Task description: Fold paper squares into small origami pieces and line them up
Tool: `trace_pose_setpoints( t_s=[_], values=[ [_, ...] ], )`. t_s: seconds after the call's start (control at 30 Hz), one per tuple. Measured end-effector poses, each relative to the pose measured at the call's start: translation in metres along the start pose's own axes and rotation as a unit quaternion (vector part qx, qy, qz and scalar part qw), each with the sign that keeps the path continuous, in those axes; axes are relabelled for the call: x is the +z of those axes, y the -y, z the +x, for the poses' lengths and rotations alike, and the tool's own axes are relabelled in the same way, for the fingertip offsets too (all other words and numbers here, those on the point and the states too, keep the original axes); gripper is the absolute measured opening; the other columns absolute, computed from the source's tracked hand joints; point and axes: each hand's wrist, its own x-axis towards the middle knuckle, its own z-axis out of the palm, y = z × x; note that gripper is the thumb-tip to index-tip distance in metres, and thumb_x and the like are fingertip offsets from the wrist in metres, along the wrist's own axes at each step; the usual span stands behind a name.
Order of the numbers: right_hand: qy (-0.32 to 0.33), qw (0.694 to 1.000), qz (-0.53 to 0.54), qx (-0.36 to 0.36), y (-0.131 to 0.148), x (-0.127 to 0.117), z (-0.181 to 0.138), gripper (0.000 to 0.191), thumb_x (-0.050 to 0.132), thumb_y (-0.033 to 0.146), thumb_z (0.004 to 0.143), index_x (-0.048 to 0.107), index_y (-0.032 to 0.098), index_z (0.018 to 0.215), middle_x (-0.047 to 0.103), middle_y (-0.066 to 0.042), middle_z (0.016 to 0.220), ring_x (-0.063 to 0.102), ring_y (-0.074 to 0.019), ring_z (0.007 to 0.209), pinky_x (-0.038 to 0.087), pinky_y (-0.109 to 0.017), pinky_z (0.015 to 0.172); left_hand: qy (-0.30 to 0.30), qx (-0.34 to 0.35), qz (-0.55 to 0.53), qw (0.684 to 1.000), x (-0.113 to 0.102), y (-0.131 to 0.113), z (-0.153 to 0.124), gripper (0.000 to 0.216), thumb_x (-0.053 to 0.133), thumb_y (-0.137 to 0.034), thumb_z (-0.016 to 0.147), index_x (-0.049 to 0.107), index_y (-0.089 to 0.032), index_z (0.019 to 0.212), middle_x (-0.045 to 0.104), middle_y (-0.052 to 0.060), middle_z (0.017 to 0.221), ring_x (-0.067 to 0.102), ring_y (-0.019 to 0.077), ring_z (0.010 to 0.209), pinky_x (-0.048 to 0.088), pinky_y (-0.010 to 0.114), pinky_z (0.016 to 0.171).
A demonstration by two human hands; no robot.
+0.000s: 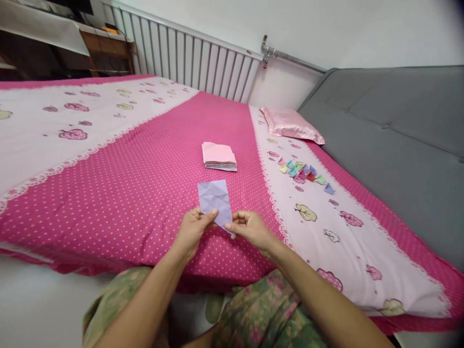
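Note:
A creased lavender sheet of origami paper (pixel 216 197) is held up above the pink dotted bedspread. My left hand (pixel 194 227) pinches its lower left edge between thumb and fingers. At the lower right corner, my right hand (pixel 252 229) grips the same sheet, thumb on top. Fold lines cross the paper's face. Just beyond it lies a stack of square coloured paper (pixel 219 153), with a pink sheet uppermost. To the right, several small folded paper pieces (pixel 302 170) in mixed colours sit in a loose cluster on the white band of the bedspread.
A pink satin pillow (pixel 292 124) lies near the grey padded headboard (pixel 391 121) on the right. Behind the bed (pixel 152 183) stand a white radiator (pixel 181 50) and a metal pipe (pixel 295 57). A desk (pixel 105 43) is at the far left.

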Motion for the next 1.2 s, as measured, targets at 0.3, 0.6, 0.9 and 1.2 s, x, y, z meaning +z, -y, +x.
trace_pose_setpoints(
  t_s=[0.3, 0.6, 0.9, 1.2],
  values=[
    [-0.082, 0.990, 0.107, -0.044, 0.008, -0.002, 0.000, 0.047, 0.069, 0.037, 0.065, 0.047, 0.019, 0.102, 0.066, -0.003, 0.081, 0.063, -0.0152, 0.070, 0.049, -0.029, 0.068, 0.093, -0.046, 0.102, 0.989, 0.000, -0.004, -0.005, 0.024, 0.072, -0.029, 0.060, 0.069, -0.013, 0.077, 0.069, 0.005, 0.068, 0.060, 0.0150, 0.059, 0.045, 0.024, 0.059],
    [-0.136, 0.983, 0.120, -0.039, 0.006, -0.009, 0.002, 0.037, 0.071, 0.034, 0.063, 0.055, 0.016, 0.092, 0.063, 0.002, 0.060, 0.055, -0.0099, 0.052, 0.041, -0.021, 0.052, 0.172, -0.080, 0.161, 0.969, -0.002, -0.003, -0.007, 0.023, 0.071, -0.030, 0.060, 0.068, -0.012, 0.073, 0.067, 0.005, 0.064, 0.058, 0.0137, 0.053, 0.042, 0.022, 0.052],
    [-0.147, 0.983, 0.097, -0.056, 0.006, -0.012, 0.002, 0.021, 0.067, 0.029, 0.065, 0.066, 0.016, 0.081, 0.065, -0.001, 0.069, 0.055, -0.0108, 0.057, 0.042, -0.022, 0.054, 0.123, -0.040, 0.139, 0.982, -0.002, -0.003, -0.004, 0.022, 0.071, -0.027, 0.062, 0.069, -0.011, 0.077, 0.069, 0.007, 0.070, 0.060, 0.0141, 0.058, 0.045, 0.023, 0.056],
    [-0.098, 0.991, 0.073, -0.047, 0.015, -0.009, -0.004, 0.030, 0.067, 0.038, 0.065, 0.068, 0.015, 0.085, 0.067, -0.004, 0.075, 0.059, -0.0142, 0.065, 0.046, -0.025, 0.059, 0.096, -0.010, 0.119, 0.988, -0.003, -0.003, -0.003, 0.027, 0.072, -0.026, 0.062, 0.070, -0.012, 0.084, 0.070, 0.008, 0.072, 0.061, 0.0150, 0.060, 0.047, 0.025, 0.058]
  ],
)
